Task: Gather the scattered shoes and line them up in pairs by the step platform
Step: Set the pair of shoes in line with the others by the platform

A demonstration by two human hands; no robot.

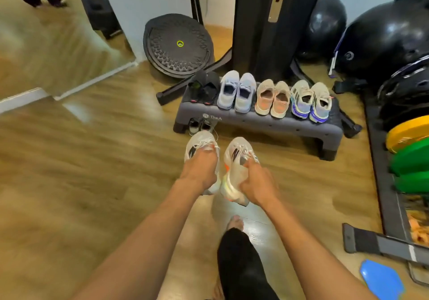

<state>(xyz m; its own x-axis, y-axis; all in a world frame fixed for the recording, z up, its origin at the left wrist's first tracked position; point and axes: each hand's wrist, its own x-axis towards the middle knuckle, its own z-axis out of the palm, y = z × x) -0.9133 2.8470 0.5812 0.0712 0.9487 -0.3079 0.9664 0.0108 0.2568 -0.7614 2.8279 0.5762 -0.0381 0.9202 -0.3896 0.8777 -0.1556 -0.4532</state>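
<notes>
My left hand (pixel 200 170) grips a white running shoe (pixel 199 140) with a black side mark. My right hand (pixel 256 183) grips its mate (pixel 234 158), which has an orange and green sole. Both shoes hang above the wood floor just in front of the grey step platform (pixel 267 123). On the platform stand a black pair (pixel 204 87), a pale blue pair (pixel 236 91), a beige pair (pixel 272 98) and a white pair with blue soles (pixel 311 101). A small grey pair (pixel 199 125) sits under the platform's left end.
A black balance disc (pixel 177 44) leans on the wall behind the platform beside a black machine column (pixel 262 21). Black exercise balls (pixel 380 37) and coloured weight plates (pixel 411 155) fill the right side. A mirror (pixel 53 32) stands at the left. My bare foot (pixel 235 222) is below the shoes.
</notes>
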